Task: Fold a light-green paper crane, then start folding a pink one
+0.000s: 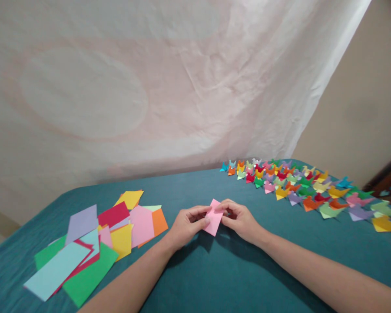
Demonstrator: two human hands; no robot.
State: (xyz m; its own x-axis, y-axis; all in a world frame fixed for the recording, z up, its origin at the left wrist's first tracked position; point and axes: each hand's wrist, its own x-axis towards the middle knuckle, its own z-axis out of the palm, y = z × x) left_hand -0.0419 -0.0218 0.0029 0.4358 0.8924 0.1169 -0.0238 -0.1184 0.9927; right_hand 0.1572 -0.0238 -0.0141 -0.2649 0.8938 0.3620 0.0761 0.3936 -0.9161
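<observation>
A small pink sheet of paper (214,217) is held just above the teal tablecloth (215,269), near the middle of the table. My left hand (187,226) pinches its left edge with thumb and fingers. My right hand (239,219) grips its right edge, fingers curled over the top. Both forearms reach in from the bottom of the view.
Loose coloured paper sheets (94,243) lie scattered on the left of the cloth. Rows of several folded paper birds (303,187) in many colours fill the far right. A creased white sheet (150,87) hangs behind the table, with a beige wall (361,108) at right.
</observation>
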